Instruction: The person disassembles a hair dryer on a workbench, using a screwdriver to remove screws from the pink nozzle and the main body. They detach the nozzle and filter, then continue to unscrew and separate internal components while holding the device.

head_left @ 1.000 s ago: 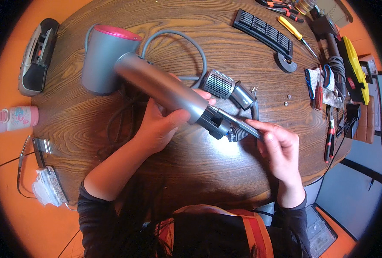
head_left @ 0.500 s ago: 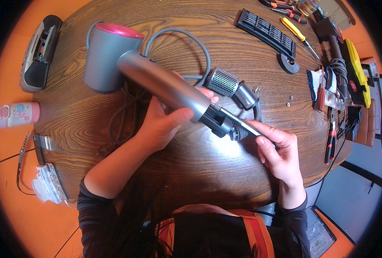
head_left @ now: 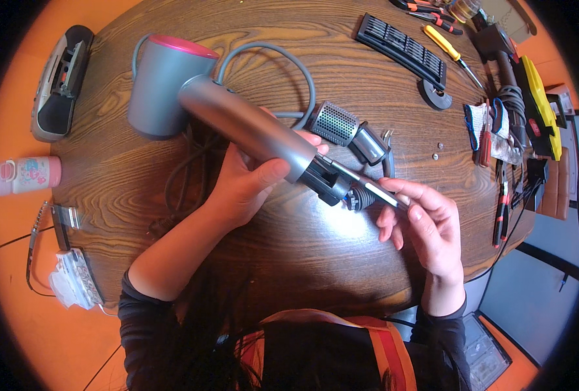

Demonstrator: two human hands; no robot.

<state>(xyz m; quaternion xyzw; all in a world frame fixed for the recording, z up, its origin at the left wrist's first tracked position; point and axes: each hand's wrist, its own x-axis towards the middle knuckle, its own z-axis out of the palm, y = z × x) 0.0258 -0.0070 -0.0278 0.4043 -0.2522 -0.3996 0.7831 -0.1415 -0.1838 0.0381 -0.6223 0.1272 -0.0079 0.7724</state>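
Slim driver (head_left: 375,187) is still pinched in the right grip (head_left: 427,225), but the lower fingers have just been fanned out, so it's probably being twirled; hair dryer (head_left: 227,117) is held over the desk (head_left: 302,260), handle clasped by the left grip (head_left: 245,189)

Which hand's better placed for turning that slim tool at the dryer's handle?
Probably your right hand: it holds the slim tool, while your left hand grips the gray handle, with the tool's tip at its open end.
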